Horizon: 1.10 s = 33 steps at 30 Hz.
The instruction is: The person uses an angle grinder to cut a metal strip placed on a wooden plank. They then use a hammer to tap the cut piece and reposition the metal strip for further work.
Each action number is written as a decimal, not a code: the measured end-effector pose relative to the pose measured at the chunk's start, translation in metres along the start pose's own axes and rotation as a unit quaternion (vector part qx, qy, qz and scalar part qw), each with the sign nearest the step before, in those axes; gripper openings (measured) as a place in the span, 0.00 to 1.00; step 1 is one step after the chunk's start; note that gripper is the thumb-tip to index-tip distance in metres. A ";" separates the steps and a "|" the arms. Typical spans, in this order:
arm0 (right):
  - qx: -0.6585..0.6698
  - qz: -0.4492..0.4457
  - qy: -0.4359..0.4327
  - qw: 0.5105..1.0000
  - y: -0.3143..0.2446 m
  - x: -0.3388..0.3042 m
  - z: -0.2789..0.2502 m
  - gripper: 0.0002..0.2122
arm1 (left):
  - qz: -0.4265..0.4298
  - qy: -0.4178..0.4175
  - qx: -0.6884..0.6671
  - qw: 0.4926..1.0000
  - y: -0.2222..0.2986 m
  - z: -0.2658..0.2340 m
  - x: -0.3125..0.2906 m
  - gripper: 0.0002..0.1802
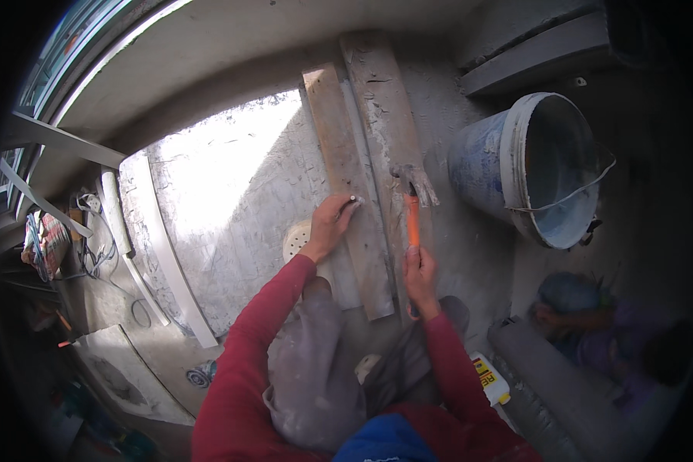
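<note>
My right hand (420, 276) is wrapped round the orange handle of a claw hammer (413, 219). The hammer's head lies over a wide, mortar-smeared board (385, 100). Over a narrower wooden plank (333, 138) to its left, my left hand (331, 223) is closed in a pinch. Between its fingertips shows a small thin piece (353, 199) with a dark round end and a pale tip, too small to name surely. The hammer head is apart from that piece, to its right. Both boards lie side by side on the floor in front of my knees.
A large bucket (477, 154) with a wire handle stands at the right. Behind it, lower right, another person (593, 331) crouches. A white-and-yellow bottle (490, 379) lies by my right arm. Pale strips (165, 254) and cables (92, 262) are at the left, below a window (61, 69).
</note>
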State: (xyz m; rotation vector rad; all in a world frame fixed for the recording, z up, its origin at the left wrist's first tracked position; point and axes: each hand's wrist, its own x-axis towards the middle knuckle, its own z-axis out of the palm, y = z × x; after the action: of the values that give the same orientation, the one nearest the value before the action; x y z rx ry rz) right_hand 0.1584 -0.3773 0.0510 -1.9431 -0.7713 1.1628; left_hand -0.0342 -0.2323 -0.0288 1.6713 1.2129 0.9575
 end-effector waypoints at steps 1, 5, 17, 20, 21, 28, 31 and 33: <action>-0.003 -0.017 0.004 1.000 0.009 -0.010 -0.001 0.19 | -0.013 -0.037 0.009 0.999 -0.001 0.000 -0.013 0.09; -0.015 -0.008 0.009 1.000 0.036 -0.035 -0.001 0.20 | 0.007 -0.018 -0.022 1.000 -0.010 0.003 -0.033 0.10; -0.058 -0.032 0.003 0.998 0.048 -0.033 0.000 0.20 | 0.028 0.007 0.020 0.999 -0.013 0.012 -0.038 0.10; -0.063 -0.039 -0.003 0.997 0.047 -0.032 0.002 0.21 | 0.034 0.008 0.027 0.999 -0.013 0.013 -0.038 0.10; -0.060 -0.030 -0.008 0.998 0.048 -0.032 0.003 0.21 | 0.038 0.010 0.027 0.999 -0.012 0.013 -0.038 0.10; -0.075 -0.037 -0.009 0.996 0.050 -0.034 0.002 0.22 | 0.051 0.020 0.032 0.998 -0.011 0.014 -0.039 0.10; -0.072 -0.039 -0.006 0.997 0.050 -0.033 0.002 0.21 | 0.045 0.021 0.026 0.998 -0.011 0.015 -0.040 0.10; -0.074 -0.033 -0.005 0.997 0.051 -0.032 0.002 0.22 | 0.048 0.020 0.037 0.998 -0.011 0.015 -0.040 0.10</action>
State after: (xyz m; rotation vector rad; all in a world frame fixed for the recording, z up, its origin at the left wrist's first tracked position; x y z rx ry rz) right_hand 0.1500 -0.4301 0.0229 -2.0177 -0.9442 1.1038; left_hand -0.0338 -0.2716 -0.0489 1.7909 1.2163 1.0194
